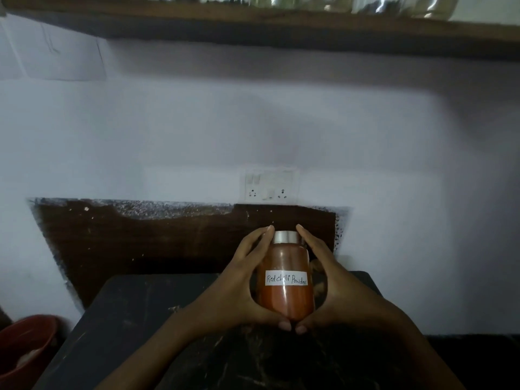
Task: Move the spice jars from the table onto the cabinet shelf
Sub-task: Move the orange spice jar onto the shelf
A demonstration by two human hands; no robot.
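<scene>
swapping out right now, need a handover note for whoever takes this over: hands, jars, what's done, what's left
Left hand and right hand: both grip the red chilli powder jar, thumbs at its base.
Jar: upright, lid on, over the dark table.
Shelf: overhead, holds several clear jars.
Done: this jar is gripped.
Left: raise it onto the shelf.
</scene>
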